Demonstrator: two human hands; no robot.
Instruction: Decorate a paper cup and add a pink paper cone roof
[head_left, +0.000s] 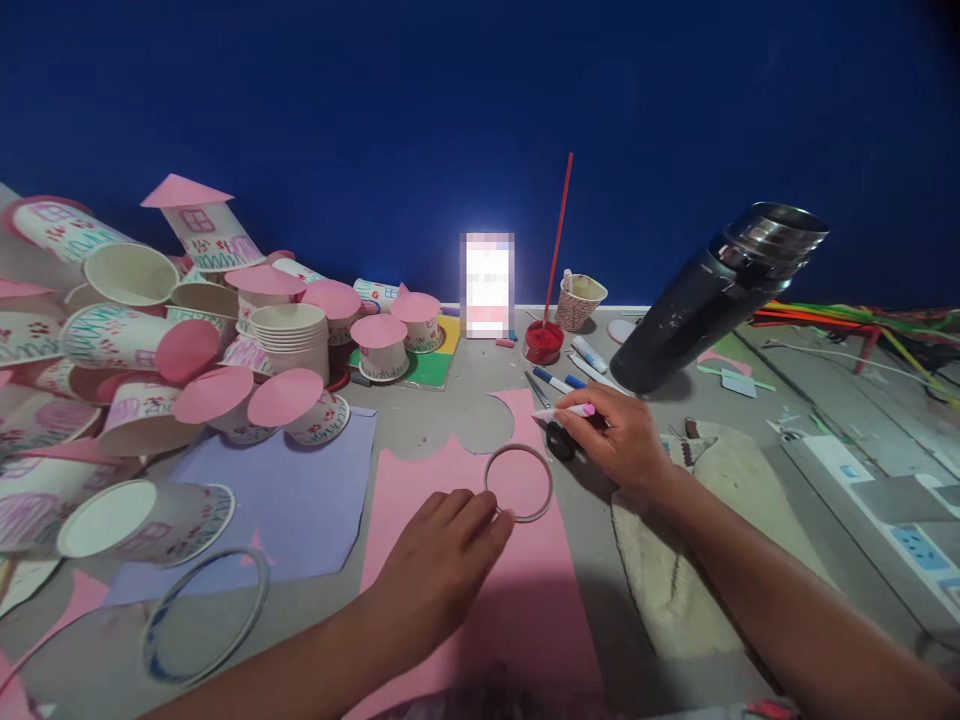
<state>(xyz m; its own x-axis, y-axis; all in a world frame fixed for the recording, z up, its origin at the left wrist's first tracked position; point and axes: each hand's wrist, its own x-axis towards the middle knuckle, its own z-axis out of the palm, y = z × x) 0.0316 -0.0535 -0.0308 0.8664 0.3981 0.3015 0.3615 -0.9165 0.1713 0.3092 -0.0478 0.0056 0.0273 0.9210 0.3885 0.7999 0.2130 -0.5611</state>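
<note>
My left hand (442,555) is closed at the near left edge of a thin ring (517,447), its fingertips pinching the rim. The ring lies flat on a sheet of pink paper (487,610), whose far edge has round cut-outs. In my right hand (622,440) is a white marker with a pink end (576,410), held in a pinch just right of the paper; its tip points left. A black oval object (560,441) sits under that hand. Beyond the fingers lie a blue-capped marker (551,379) and scissors (537,390), partly hidden.
Paper cups with pink roofs (285,400) crowd the left, some on purple paper (330,510). A larger ring (260,590) lies near left. At right are a dark flask (690,310), a cloth (742,500) and a power strip (862,500). A red pot (544,345) holds a stick.
</note>
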